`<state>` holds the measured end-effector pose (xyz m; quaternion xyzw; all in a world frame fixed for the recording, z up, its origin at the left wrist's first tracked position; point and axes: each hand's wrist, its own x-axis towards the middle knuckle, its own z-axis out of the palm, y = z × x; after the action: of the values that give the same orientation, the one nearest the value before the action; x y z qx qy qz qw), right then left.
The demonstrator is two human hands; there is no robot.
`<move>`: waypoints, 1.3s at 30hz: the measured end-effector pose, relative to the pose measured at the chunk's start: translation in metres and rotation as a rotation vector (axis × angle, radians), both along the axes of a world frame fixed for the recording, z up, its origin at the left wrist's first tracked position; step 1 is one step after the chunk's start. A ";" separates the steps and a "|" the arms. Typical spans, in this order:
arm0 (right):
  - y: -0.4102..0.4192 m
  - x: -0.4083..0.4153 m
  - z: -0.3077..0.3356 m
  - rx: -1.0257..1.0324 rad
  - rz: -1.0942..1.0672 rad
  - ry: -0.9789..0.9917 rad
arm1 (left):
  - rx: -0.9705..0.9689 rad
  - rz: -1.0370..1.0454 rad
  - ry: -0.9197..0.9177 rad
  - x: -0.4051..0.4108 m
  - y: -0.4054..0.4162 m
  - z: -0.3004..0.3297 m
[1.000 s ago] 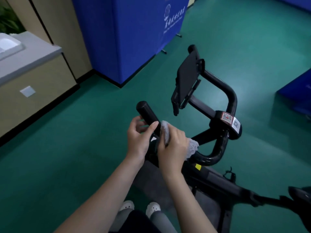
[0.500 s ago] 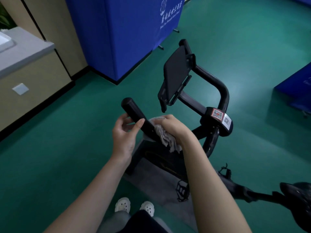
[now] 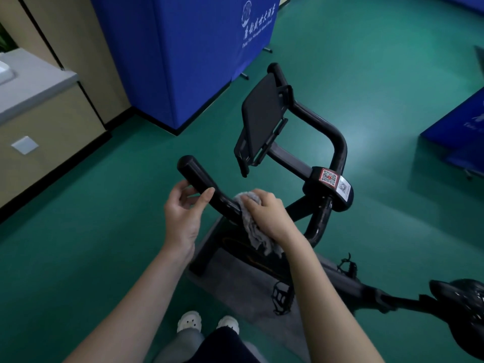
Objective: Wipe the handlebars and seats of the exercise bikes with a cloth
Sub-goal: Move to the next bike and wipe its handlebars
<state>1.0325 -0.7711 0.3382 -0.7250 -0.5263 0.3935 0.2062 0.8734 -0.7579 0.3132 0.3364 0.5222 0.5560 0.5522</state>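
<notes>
A black exercise bike stands on the green floor, its handlebar (image 3: pixel 195 174) curving toward me on the near left side. My left hand (image 3: pixel 183 213) grips that bar just below its end, thumb over the top. My right hand (image 3: pixel 267 216) holds a grey cloth (image 3: pixel 255 231) wrapped around the bar's bend, with the cloth's loose end hanging below. A black phone holder (image 3: pixel 259 121) rises from the middle of the bars. The black seat (image 3: pixel 461 302) shows at the lower right edge.
A blue fabric partition (image 3: pixel 183 56) stands behind the bike, another blue panel (image 3: pixel 461 127) at the right. A beige counter (image 3: pixel 39 106) lines the left wall. A grey mat (image 3: pixel 235 289) lies under the bike, with a pedal (image 3: pixel 281 299) near my white shoes (image 3: pixel 207 323).
My right hand with the cloth slid up from the lower bend to the bar's upper curve, close to my left hand. My left hand stays on the bar end.
</notes>
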 end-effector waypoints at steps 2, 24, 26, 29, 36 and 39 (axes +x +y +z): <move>-0.013 0.006 -0.002 0.044 -0.050 -0.097 | 0.005 -0.008 -0.002 0.000 0.000 0.001; -0.042 -0.111 -0.055 0.158 -1.201 0.933 | 0.011 -0.115 0.040 -0.009 0.006 0.006; -0.037 -0.118 -0.047 0.161 -1.227 1.135 | 0.018 -0.128 0.040 -0.011 0.007 0.006; -0.032 -0.126 -0.043 0.184 -1.178 1.282 | 0.025 -0.145 0.027 -0.013 0.009 0.007; -0.024 -0.132 -0.045 0.189 -1.119 1.320 | 0.035 -0.183 0.031 -0.018 0.012 0.003; -0.033 -0.122 -0.054 0.262 -1.216 1.161 | 0.034 -0.199 0.048 -0.018 0.012 0.002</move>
<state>0.9103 -0.8045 0.2845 -0.5351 0.1028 0.4594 0.7015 0.8554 -0.7461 0.3156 0.4095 0.4898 0.4988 0.5862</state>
